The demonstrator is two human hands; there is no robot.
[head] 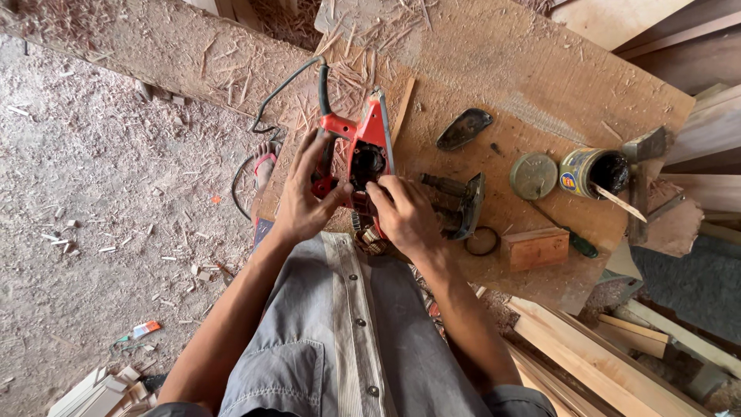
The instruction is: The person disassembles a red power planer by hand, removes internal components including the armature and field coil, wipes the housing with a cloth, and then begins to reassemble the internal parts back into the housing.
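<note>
Just one head-mounted cam here, pointing almost straight down from close range over the person's own chest and forearms, with the wooden desk [540, 69] filling the upper right and sawdusty floor [93, 193] at left.

We look down on a worn wooden workbench [525, 69] strewn with shavings, bearing a red power planer [363, 150], a black cover plate [464, 128], a round tin lid [532, 175], an open tin [590, 171], a wooden block [535, 248], a green-handled screwdriver [577, 243] and a hatchet [639, 181].

Grey snap-button shirt [340, 340] with sleeves rolled up, bare forearms.
</note>
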